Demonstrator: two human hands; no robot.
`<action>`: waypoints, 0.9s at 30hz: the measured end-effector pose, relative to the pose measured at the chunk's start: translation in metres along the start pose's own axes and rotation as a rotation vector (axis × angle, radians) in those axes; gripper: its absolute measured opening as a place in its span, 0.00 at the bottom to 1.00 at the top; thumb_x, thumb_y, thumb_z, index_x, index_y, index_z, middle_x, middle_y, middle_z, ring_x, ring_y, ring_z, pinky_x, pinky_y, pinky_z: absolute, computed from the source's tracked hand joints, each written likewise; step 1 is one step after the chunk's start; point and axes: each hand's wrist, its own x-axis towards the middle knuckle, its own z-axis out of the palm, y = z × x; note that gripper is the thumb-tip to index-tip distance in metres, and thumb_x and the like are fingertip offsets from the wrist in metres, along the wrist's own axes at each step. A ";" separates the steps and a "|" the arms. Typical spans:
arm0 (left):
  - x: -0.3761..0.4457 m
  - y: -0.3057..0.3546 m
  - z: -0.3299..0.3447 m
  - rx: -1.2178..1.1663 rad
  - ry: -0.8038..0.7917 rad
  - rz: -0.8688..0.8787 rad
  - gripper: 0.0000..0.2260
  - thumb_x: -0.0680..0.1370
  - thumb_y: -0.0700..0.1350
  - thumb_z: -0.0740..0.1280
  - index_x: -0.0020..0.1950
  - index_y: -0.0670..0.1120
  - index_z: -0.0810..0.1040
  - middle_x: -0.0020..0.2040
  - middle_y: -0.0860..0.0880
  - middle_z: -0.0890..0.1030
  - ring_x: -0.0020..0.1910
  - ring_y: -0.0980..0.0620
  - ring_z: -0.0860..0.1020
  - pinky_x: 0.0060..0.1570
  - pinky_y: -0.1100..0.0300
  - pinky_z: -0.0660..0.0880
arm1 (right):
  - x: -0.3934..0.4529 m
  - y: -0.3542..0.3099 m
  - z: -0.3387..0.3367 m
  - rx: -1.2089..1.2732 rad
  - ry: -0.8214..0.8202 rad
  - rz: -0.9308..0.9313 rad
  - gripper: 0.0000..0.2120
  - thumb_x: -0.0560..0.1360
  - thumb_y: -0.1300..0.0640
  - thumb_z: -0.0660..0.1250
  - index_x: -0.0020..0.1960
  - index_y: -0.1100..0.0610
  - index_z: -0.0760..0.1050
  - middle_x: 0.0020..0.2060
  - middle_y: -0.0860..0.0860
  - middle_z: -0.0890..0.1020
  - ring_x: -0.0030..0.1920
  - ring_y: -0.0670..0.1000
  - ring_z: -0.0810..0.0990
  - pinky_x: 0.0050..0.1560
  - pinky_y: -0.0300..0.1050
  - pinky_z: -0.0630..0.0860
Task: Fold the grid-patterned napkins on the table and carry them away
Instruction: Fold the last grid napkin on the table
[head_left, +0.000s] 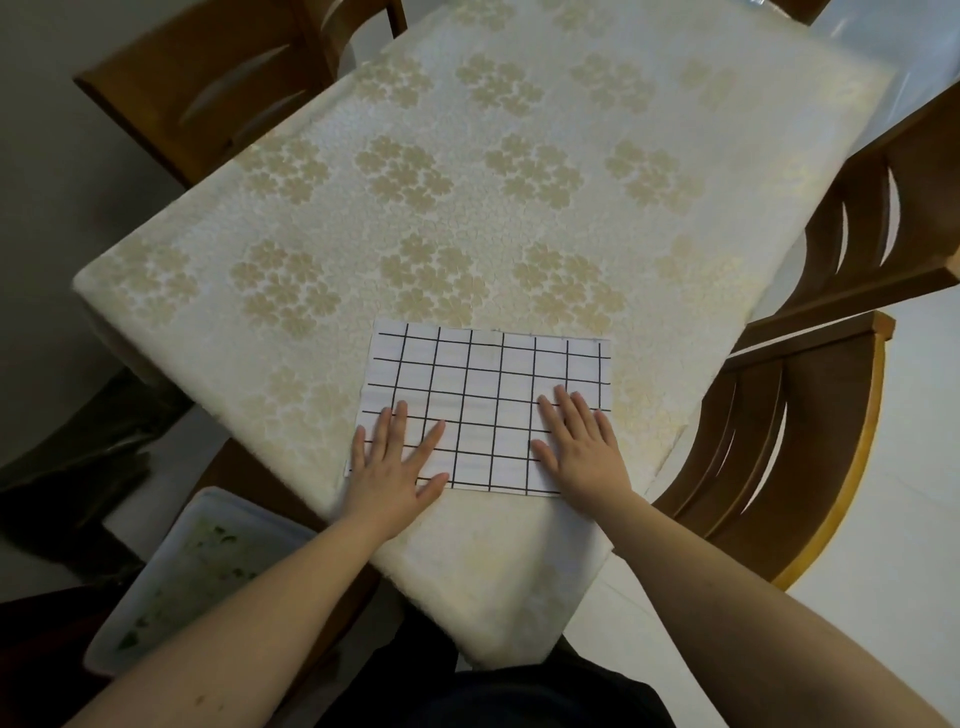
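Observation:
A white napkin with a black grid pattern lies flat near the front edge of the table, which wears a cream cloth with beige flower clusters. My left hand rests palm down on the napkin's near left corner, fingers spread. On the near right part of the napkin my right hand presses flat, fingers apart as well. Neither hand grips anything. The napkin looks like a rectangle, possibly folded; I cannot tell how many layers it has.
Wooden chairs stand at the right, the far right and the far left. A white plastic bin with green scraps sits on the floor below the table's left corner. A dark object lies on the floor at left.

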 end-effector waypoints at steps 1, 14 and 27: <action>-0.001 0.001 0.001 0.002 0.009 -0.015 0.31 0.77 0.70 0.39 0.77 0.62 0.36 0.78 0.43 0.32 0.77 0.44 0.33 0.73 0.39 0.36 | 0.001 0.006 -0.002 0.000 -0.002 -0.002 0.32 0.78 0.35 0.35 0.79 0.45 0.39 0.78 0.46 0.39 0.78 0.49 0.36 0.76 0.50 0.37; -0.001 -0.001 -0.003 -0.020 -0.020 -0.047 0.31 0.76 0.71 0.43 0.77 0.65 0.37 0.77 0.46 0.28 0.76 0.47 0.30 0.72 0.39 0.36 | 0.058 0.014 -0.037 0.023 0.121 -0.011 0.30 0.79 0.41 0.45 0.75 0.54 0.64 0.74 0.54 0.66 0.76 0.58 0.60 0.74 0.57 0.52; 0.008 -0.016 -0.027 -0.022 -0.124 0.030 0.32 0.74 0.69 0.45 0.77 0.65 0.44 0.77 0.47 0.30 0.76 0.48 0.30 0.73 0.38 0.36 | 0.151 -0.032 -0.077 0.134 -0.099 0.072 0.20 0.78 0.43 0.62 0.67 0.49 0.73 0.67 0.54 0.70 0.67 0.59 0.66 0.65 0.54 0.62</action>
